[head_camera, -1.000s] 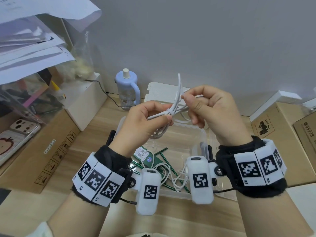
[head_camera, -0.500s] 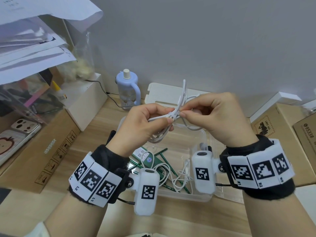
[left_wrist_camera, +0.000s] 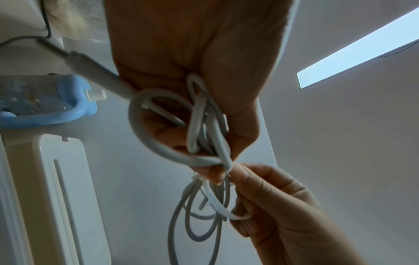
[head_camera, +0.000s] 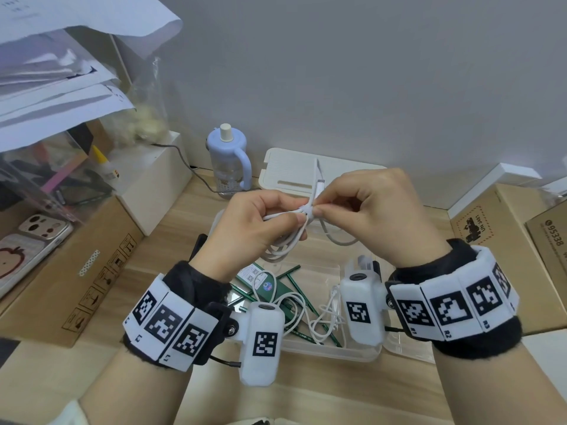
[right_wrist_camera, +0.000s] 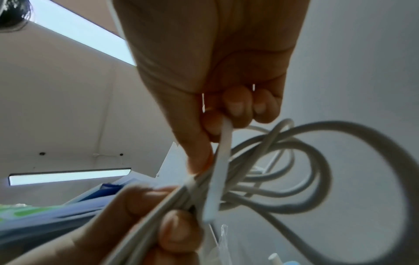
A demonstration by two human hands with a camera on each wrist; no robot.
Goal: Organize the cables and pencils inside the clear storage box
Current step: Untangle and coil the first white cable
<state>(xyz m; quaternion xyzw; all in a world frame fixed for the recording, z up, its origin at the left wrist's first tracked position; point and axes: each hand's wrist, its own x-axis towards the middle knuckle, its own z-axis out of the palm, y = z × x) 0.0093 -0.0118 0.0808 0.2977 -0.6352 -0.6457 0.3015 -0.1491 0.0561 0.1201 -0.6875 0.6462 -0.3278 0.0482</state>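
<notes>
The worktop (head_camera: 306,391) carries the clear storage box (head_camera: 331,352), which holds green pencils (head_camera: 294,279) and a loose white cable (head_camera: 325,317) tangled over them. Above the box, the left hand (head_camera: 245,228) grips a coiled white cable (head_camera: 288,243), its fingers curled round the gathered loops, while the right hand (head_camera: 371,216) pinches a flat white tie strap (right_wrist_camera: 221,161) wrapped about the coil's middle. The likely trouble is the strap slipping from that small pinch before it is fastened, so the loops would spring open and drop onto the clutter below. A looser left grip could let single loops slide out, leaving an uneven bundle, and the free plug end (head_camera: 319,179) might snag
</notes>
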